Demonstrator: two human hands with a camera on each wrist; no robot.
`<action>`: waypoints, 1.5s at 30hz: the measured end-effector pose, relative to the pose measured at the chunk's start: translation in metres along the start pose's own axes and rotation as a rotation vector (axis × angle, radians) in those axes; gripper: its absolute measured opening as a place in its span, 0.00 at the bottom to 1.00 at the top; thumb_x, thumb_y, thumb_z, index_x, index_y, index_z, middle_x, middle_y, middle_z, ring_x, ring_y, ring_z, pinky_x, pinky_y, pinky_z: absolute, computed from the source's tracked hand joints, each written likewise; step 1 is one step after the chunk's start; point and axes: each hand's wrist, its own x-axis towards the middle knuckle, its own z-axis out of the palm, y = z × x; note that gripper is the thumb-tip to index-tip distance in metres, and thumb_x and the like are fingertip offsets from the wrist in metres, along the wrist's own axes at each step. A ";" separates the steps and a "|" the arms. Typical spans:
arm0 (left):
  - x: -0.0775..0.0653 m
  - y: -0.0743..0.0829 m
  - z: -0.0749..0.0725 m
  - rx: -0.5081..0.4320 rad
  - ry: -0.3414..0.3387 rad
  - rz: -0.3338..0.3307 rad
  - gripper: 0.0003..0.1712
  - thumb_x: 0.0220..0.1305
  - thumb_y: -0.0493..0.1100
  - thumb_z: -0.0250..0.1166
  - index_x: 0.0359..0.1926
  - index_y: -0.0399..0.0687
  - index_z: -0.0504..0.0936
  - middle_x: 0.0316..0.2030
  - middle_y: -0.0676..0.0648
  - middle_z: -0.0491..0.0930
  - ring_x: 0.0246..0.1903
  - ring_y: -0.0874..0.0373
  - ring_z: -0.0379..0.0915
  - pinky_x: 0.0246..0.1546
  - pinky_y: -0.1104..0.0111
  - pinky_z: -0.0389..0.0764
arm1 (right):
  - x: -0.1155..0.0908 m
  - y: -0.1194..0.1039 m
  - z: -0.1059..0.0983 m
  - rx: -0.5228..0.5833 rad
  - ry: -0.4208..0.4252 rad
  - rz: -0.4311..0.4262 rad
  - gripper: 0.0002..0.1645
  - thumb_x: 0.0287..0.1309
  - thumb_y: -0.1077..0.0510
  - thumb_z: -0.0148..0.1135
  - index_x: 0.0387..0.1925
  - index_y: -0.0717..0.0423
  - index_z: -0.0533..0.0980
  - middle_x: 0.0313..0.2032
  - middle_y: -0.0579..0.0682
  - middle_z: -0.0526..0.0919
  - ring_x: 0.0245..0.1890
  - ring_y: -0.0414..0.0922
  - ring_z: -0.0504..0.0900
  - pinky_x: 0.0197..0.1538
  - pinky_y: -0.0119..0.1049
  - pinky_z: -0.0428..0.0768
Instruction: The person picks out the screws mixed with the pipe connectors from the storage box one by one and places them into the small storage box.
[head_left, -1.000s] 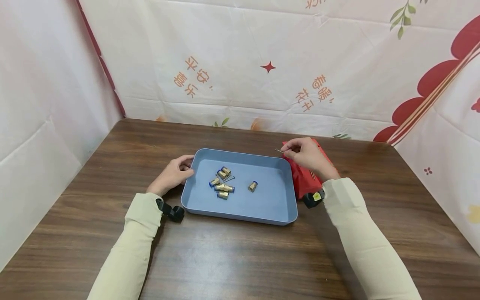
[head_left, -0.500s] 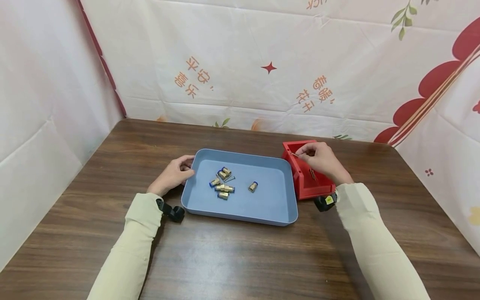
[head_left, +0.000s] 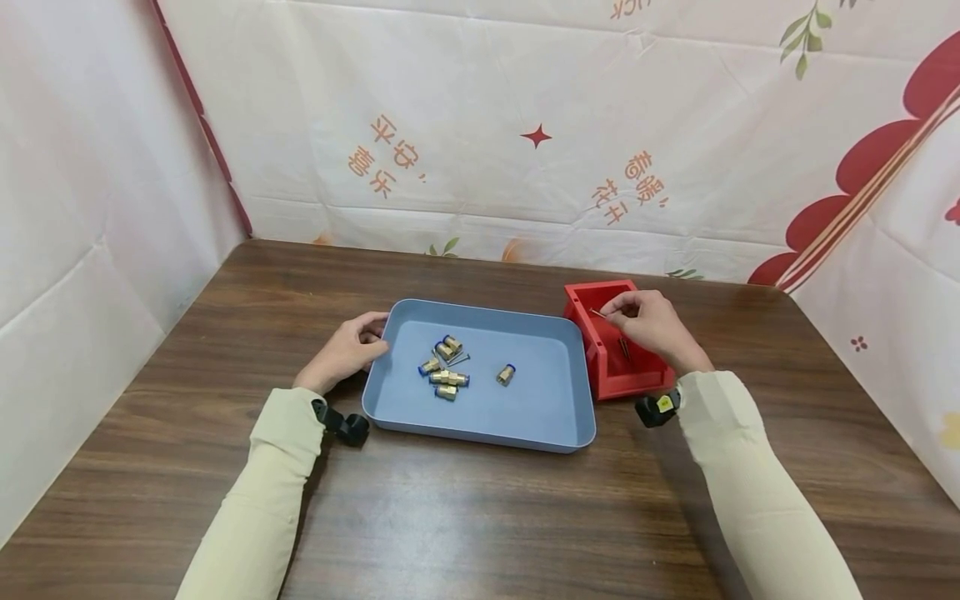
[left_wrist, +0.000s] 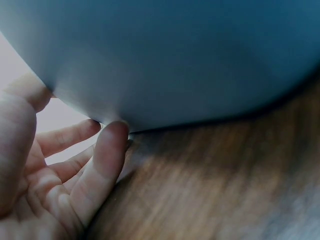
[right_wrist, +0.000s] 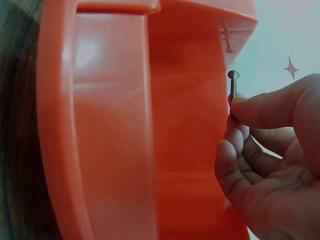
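Observation:
My right hand [head_left: 651, 321] pinches a small screw [right_wrist: 233, 86] between thumb and fingertips, its flat head pointing up in the right wrist view. That hand is over the far part of a red bin [head_left: 633, 385], which has a few dark brass-coloured screws [head_left: 624, 347] inside. My left hand [head_left: 345, 350] holds the left side of a blue-grey tray [head_left: 480, 427], thumb at the rim and other fingers against the outer wall. Several brass fittings with blue ends [head_left: 450, 377] lie in the tray's left half among silver screws [head_left: 459, 359]. One lone fitting [head_left: 506, 374] lies right of centre.
Tray and bin stand side by side on a brown wooden table [head_left: 450, 517], the bin close against the tray's right wall. A white printed cloth [head_left: 465, 100] hangs behind the table and along its sides.
My right hand has moved right and slightly nearer from the tray's far right corner to over the red bin, still pinching the screw. Left hand, tray and fittings have stayed put.

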 end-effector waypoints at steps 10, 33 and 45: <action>-0.001 0.000 0.001 0.011 0.005 -0.008 0.32 0.63 0.36 0.54 0.69 0.39 0.62 0.50 0.34 0.71 0.39 0.54 0.68 0.30 0.68 0.77 | 0.001 0.005 0.002 -0.002 -0.009 -0.020 0.15 0.63 0.62 0.54 0.48 0.65 0.76 0.44 0.63 0.78 0.39 0.51 0.72 0.39 0.32 0.74; 0.000 0.000 -0.002 -0.003 0.002 0.000 0.32 0.63 0.36 0.54 0.69 0.39 0.61 0.47 0.36 0.70 0.37 0.56 0.67 0.28 0.69 0.77 | 0.006 -0.017 -0.002 0.026 -0.005 -0.032 0.16 0.63 0.61 0.54 0.51 0.64 0.74 0.45 0.61 0.76 0.40 0.51 0.72 0.39 0.30 0.76; -0.001 0.002 -0.001 0.008 0.001 -0.009 0.32 0.64 0.36 0.54 0.69 0.39 0.61 0.47 0.37 0.69 0.38 0.56 0.68 0.29 0.69 0.77 | 0.011 -0.037 0.005 0.020 0.007 -0.090 0.13 0.62 0.63 0.55 0.47 0.63 0.77 0.40 0.59 0.78 0.38 0.49 0.73 0.38 0.29 0.75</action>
